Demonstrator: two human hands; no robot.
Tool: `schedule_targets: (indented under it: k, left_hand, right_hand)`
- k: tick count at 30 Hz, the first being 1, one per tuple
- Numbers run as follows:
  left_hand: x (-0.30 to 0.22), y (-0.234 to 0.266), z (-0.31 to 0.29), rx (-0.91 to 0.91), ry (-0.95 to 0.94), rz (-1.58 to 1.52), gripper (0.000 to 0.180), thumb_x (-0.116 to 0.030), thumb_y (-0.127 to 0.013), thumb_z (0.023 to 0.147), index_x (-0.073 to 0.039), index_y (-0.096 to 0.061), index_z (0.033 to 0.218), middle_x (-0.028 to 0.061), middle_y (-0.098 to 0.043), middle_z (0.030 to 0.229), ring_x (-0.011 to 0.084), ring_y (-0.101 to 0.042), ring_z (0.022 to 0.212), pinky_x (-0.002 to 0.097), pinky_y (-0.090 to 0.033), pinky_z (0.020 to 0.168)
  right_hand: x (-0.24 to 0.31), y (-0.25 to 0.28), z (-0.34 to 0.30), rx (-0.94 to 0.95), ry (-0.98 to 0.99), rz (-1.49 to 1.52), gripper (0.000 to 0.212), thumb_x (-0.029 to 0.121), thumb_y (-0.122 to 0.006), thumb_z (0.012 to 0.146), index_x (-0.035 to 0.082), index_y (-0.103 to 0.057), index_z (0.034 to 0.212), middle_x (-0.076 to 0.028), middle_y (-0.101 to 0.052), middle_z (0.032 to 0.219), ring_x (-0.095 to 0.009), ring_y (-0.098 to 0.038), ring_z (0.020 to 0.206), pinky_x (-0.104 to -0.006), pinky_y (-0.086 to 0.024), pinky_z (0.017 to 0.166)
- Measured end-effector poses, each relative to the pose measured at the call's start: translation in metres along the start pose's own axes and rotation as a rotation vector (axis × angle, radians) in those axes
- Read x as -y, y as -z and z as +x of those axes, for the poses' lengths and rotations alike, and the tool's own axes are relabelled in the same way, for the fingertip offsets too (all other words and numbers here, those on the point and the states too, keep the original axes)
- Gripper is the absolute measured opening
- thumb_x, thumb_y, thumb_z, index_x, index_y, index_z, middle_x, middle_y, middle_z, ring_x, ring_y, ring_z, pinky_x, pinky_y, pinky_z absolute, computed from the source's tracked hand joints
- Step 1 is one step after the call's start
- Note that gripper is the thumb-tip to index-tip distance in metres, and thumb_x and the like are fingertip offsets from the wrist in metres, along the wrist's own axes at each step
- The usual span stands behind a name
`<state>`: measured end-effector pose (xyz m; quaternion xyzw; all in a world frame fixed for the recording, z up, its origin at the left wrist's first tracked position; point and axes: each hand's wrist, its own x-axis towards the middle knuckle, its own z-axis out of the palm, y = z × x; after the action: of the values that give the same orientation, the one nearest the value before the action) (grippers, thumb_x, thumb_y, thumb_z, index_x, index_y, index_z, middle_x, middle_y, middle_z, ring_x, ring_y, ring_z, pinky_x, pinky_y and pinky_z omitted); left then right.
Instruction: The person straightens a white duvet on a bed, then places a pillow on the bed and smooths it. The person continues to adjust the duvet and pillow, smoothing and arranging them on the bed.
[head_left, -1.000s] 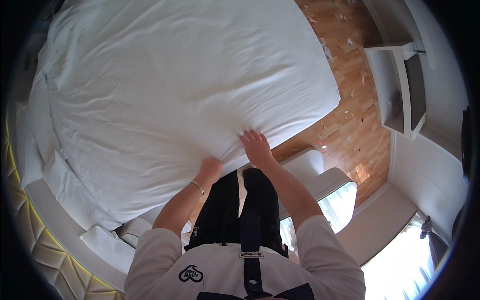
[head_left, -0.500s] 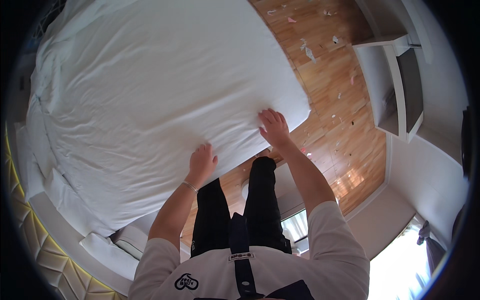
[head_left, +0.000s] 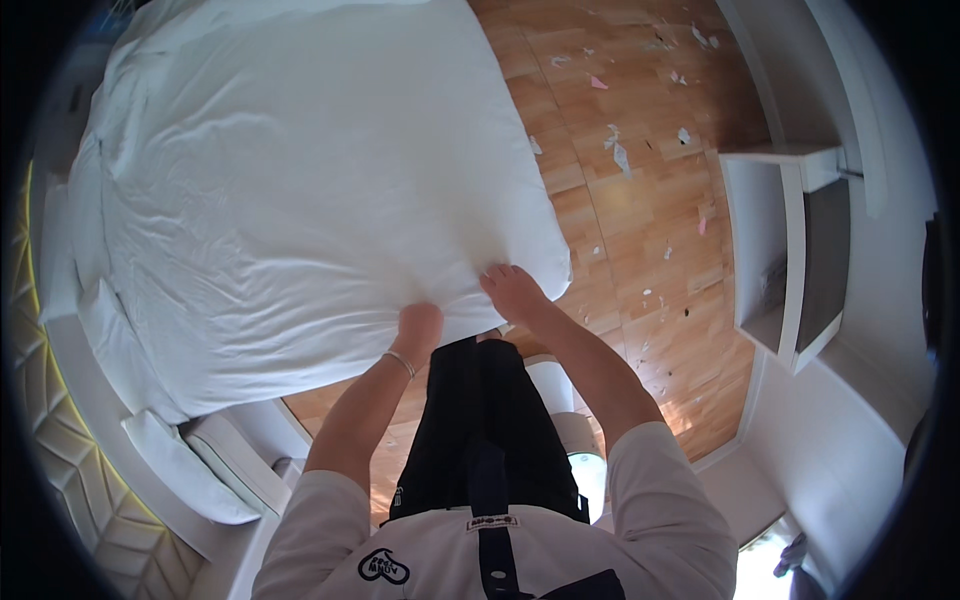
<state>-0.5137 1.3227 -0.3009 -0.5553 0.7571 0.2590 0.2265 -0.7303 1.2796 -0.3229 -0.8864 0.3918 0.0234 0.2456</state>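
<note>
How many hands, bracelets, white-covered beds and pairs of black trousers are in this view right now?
Hands: 2 (left hand, right hand, both at the bed's near edge)
Bracelet: 1, on the left wrist
White-covered bed: 1
Black trousers: 1 pair
Total: 5

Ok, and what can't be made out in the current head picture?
All in the head view:
Left hand: fingers hidden behind its own back, so its hold on the white sheet is unclear.
White sheet: far side cut off by the upper edge.
Floor scraps: too small to identify.
Dark thing at right: cut off by the lens rim.
</note>
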Motion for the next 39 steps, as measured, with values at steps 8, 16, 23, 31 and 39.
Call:
schedule_targets:
  k: [8, 16, 23, 31, 39]
  left_hand:
    - [0.020, 0.002, 0.002, 0.066, -0.157, -0.034, 0.010, -0.011, -0.056, 0.071, -0.010, -0.065, 0.066, 0.0105, -0.063, 0.070, 0.0277, -0.063, 0.070, 0.0395, -0.049, 0.059]
    - [0.021, 0.029, -0.014, 0.294, 0.114, -0.337, 0.020, -0.014, -0.053, 0.074, -0.013, -0.065, 0.091, 0.0099, -0.064, 0.086, 0.0303, -0.061, 0.085, 0.0426, -0.048, 0.073]
    - [-0.027, 0.089, 0.049, -0.123, 0.461, -0.824, 0.040, -0.019, -0.054, 0.081, -0.008, -0.047, 0.119, 0.0180, -0.055, 0.111, 0.0340, -0.055, 0.100, 0.0421, -0.044, 0.087]
    - [-0.114, 0.168, 0.165, -0.341, 0.593, -1.147, 0.040, -0.022, -0.056, 0.082, -0.007, -0.047, 0.118, 0.0195, -0.056, 0.109, 0.0342, -0.055, 0.099, 0.0411, -0.045, 0.085]
    - [-0.163, 0.294, 0.248, -0.636, 0.442, -1.453, 0.038, -0.020, -0.052, 0.088, -0.004, -0.046, 0.122, 0.0100, -0.059, 0.099, 0.0196, -0.059, 0.089, 0.0321, -0.047, 0.076]
  right_hand:
    - [0.029, 0.008, 0.007, 0.102, -0.070, -0.142, 0.022, 0.014, -0.051, 0.078, 0.008, -0.060, 0.098, -0.007, -0.054, 0.103, -0.023, -0.050, 0.102, -0.0408, -0.037, 0.092]
    - [0.018, 0.021, 0.001, 0.343, -0.182, 0.123, 0.022, 0.018, -0.062, 0.068, 0.011, -0.065, 0.088, -0.011, -0.054, 0.100, -0.028, -0.051, 0.101, -0.0423, -0.035, 0.094]
    - [-0.076, 0.098, 0.032, 0.126, -0.377, 0.138, 0.033, 0.021, -0.061, 0.073, 0.009, -0.057, 0.103, -0.014, -0.053, 0.110, -0.032, -0.051, 0.103, -0.0435, -0.042, 0.087]
    - [-0.196, 0.200, 0.066, 0.207, -0.114, 0.563, 0.046, 0.026, -0.064, 0.074, 0.005, -0.052, 0.114, -0.018, -0.056, 0.106, -0.034, -0.053, 0.101, -0.0416, -0.044, 0.085]
    - [-0.282, 0.301, 0.101, 0.290, -0.273, 0.532, 0.066, 0.032, -0.068, 0.073, 0.000, -0.042, 0.125, -0.022, -0.053, 0.116, -0.032, -0.053, 0.108, -0.0376, -0.044, 0.088]
